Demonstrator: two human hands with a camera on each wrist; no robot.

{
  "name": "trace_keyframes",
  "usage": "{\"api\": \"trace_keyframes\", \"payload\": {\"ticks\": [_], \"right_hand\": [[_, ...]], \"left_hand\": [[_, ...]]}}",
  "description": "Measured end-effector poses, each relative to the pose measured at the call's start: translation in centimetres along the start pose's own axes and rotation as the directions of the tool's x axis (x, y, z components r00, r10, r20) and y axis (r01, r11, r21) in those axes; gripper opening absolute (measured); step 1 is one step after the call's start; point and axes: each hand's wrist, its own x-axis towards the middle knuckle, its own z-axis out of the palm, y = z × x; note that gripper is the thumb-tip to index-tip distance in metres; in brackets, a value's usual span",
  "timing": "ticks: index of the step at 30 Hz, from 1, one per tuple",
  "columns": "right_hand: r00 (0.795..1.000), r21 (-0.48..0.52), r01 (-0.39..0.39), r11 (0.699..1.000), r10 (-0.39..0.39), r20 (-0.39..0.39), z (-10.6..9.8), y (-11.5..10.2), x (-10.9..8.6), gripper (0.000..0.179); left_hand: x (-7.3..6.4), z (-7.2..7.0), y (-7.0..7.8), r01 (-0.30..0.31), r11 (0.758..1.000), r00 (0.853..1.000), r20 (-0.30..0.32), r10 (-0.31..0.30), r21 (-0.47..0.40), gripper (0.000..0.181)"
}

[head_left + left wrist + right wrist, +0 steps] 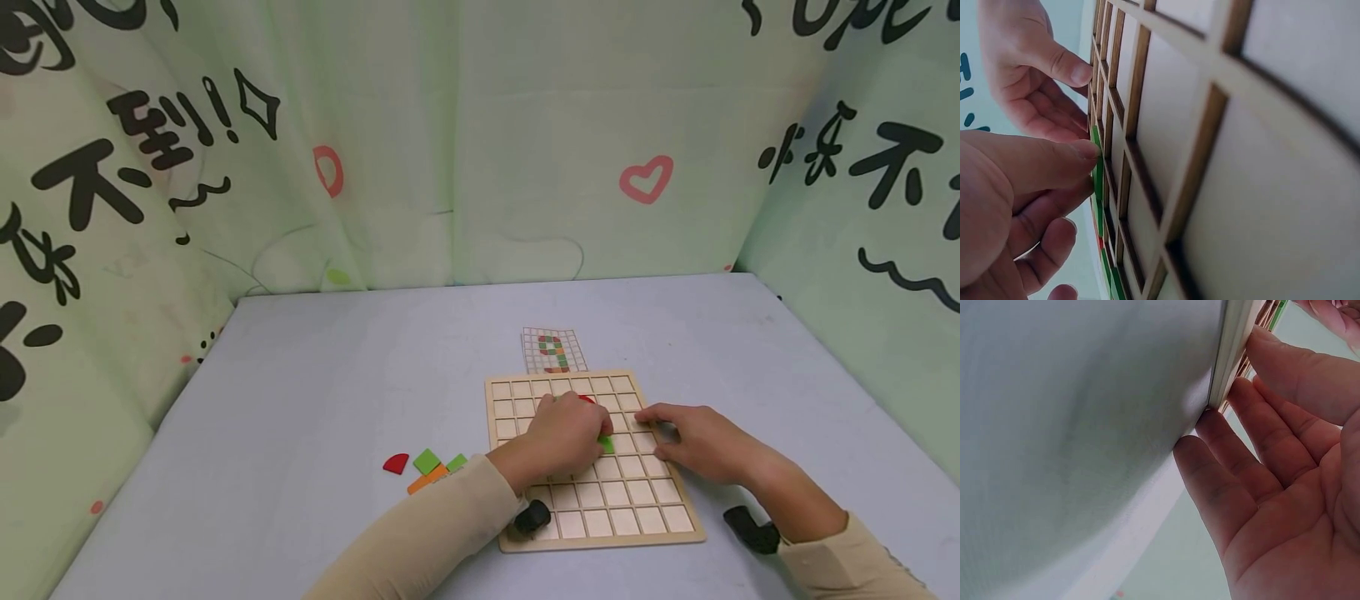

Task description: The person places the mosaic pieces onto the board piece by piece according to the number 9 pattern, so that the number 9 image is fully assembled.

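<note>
A wooden grid board (600,541) with raised dividers lies flat on the table. Over its middle, my left hand (572,433) pinches a green square tile (607,445) between thumb and fingers, the tile standing right at the grid in the left wrist view. Part of a red piece (587,399) shows on the board behind this hand, which hides the cells beneath it. My right hand (708,442) rests its fingertips along the board's right edge, fingers loosely extended; in the right wrist view the thumb touches the board's frame (1235,356).
Left of the board lie loose pieces: a red quarter-round piece (396,463), a green square (427,462), another green piece (457,462) and an orange strip (427,478). Behind the board is a printed pattern card (532,354). A printed curtain (525,167) surrounds the table (337,375).
</note>
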Motion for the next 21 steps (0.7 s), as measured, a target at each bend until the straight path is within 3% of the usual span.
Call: {"api": "trace_keyframes", "payload": {"ticks": [10, 21], "right_hand": [[1.000, -0.013, 0.001, 1.000, -0.001, 0.007, 0.0, 0.1, 0.0, 0.045], [1.000, -0.008, -0.014, 1.000, 0.014, 0.011, 0.0, -0.1, 0.1, 0.044]], "left_hand": [[-0.5, -0.7, 0.0, -0.018, 0.999, 0.999, -0.031, 0.017, -0.028, 0.017], [-3.0, -2.9, -2.0, -0.045, 0.998, 0.996, -0.080, 0.041, -0.046, 0.026]]}}
